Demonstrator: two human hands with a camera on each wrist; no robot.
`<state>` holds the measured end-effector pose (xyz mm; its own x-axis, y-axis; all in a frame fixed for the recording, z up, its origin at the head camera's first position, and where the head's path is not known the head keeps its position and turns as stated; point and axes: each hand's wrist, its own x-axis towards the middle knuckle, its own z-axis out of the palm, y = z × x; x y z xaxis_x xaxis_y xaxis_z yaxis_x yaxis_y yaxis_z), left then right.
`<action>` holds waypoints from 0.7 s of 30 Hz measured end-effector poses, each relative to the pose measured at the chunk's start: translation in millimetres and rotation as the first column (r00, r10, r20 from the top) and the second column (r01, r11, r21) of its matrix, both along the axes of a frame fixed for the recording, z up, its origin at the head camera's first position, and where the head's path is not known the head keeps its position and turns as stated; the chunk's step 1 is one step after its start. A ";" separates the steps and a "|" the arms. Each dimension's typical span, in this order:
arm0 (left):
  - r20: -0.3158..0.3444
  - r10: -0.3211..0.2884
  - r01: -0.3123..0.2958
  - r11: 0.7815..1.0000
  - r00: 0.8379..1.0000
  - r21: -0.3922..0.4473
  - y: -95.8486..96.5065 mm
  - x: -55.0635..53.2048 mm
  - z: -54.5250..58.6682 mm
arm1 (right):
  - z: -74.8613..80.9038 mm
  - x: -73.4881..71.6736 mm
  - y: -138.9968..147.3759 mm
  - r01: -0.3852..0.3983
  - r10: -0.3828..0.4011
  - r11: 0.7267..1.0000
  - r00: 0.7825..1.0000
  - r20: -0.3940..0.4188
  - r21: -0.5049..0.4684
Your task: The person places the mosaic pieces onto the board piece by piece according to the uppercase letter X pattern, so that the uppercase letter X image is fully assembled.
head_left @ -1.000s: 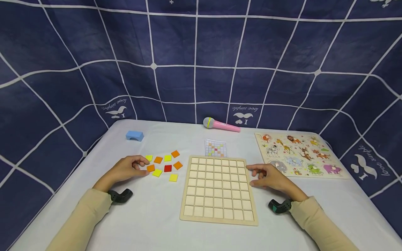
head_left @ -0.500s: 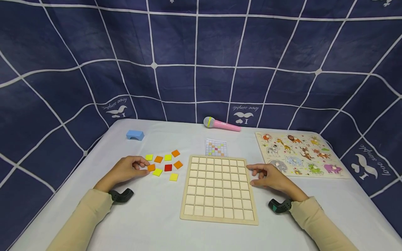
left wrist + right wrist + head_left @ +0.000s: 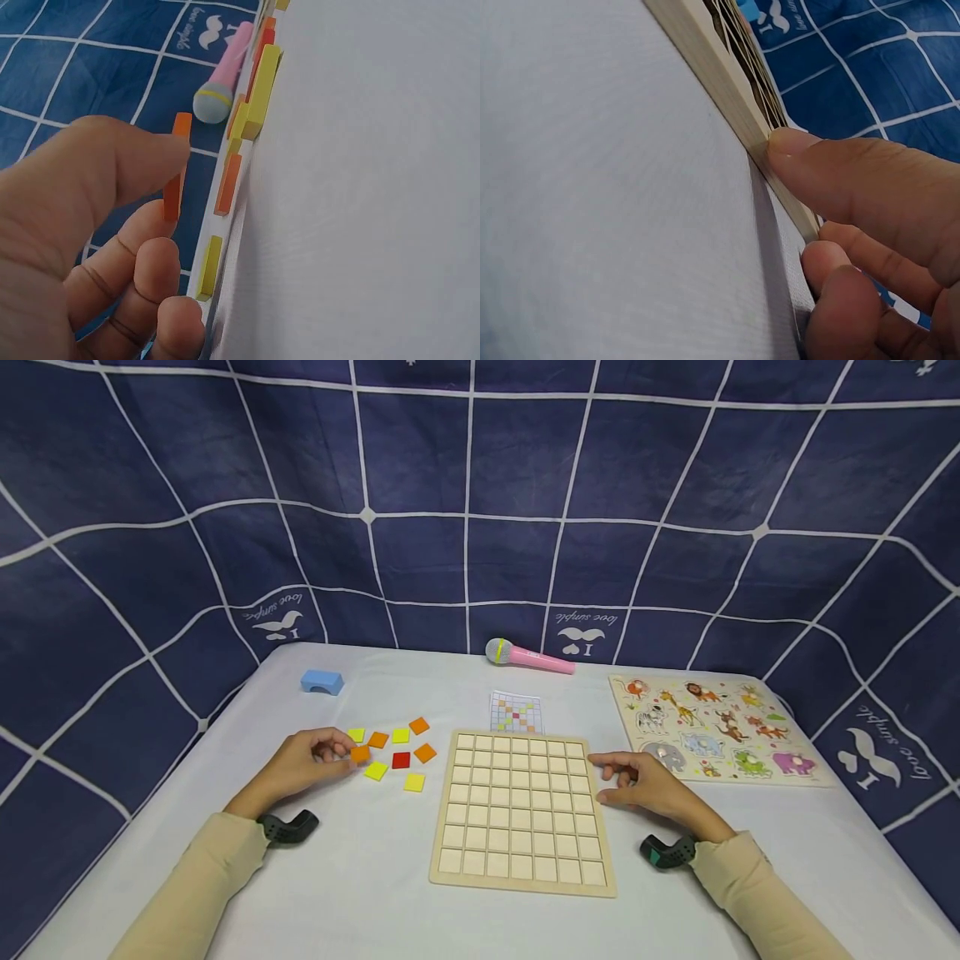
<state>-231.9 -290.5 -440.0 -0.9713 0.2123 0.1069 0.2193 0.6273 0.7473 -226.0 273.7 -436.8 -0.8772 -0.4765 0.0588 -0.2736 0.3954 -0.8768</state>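
In the head view, my left hand (image 3: 303,766) pinches an orange square tile (image 3: 361,754) between thumb and forefinger. The left wrist view has this orange tile (image 3: 177,169) edge-on, lifted off the white cloth. Near it lie several loose tiles, among them a red tile (image 3: 401,761), a yellow tile (image 3: 377,771) and another orange tile (image 3: 378,740). My right hand (image 3: 645,783) touches the right edge of a wooden grid board (image 3: 525,889), its fingers loosely bent. In the right wrist view, the thumb (image 3: 795,150) rests against the side of the board (image 3: 712,82).
Behind the board lies a paper card (image 3: 516,713) with a coloured grid pattern. A pink microphone (image 3: 536,660) lies farther back. At the left stands a blue arched block (image 3: 322,682); at the right, an animal puzzle board (image 3: 720,731). A navy checked cloth (image 3: 510,460) hangs behind.
My left hand has taken hold of the orange tile and raised it slightly from the table. The right hand has stayed at the board's edge.
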 end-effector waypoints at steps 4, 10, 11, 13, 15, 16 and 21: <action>0.003 -0.006 0.006 1.000 1.000 0.018 0.7 1.2 0.5 | -0.8 0.5 0.1 -0.010 0.010 1.000 1.000 -0.019 0.004; -0.010 -0.008 0.008 1.000 1.000 0.021 1.9 1.8 0.4 | -1.0 0.3 1.5 -0.026 0.027 0.999 0.999 -0.028 0.035; -0.013 -0.008 0.008 1.000 1.000 0.023 2.6 1.9 0.6 | -0.7 0.3 1.8 -0.029 0.030 0.999 0.999 -0.026 0.037; -0.017 -0.007 0.008 1.000 1.000 0.025 4.1 2.2 1.7 | -0.3 0.3 2.6 -0.032 0.033 0.999 0.999 -0.019 0.037; -0.023 -0.010 0.010 1.000 1.000 0.027 6.4 2.7 3.5 | -0.1 0.2 2.9 -0.037 0.037 0.999 0.999 -0.020 0.036; -0.027 -0.012 0.013 1.000 1.000 0.028 7.7 3.0 4.5 | -0.3 0.1 3.2 -0.038 0.039 0.999 0.999 -0.018 0.035; -0.067 -0.019 0.021 0.999 0.998 0.025 15.8 6.1 11.2 | -1.3 -0.6 4.2 -0.040 0.041 0.999 0.999 -0.016 0.028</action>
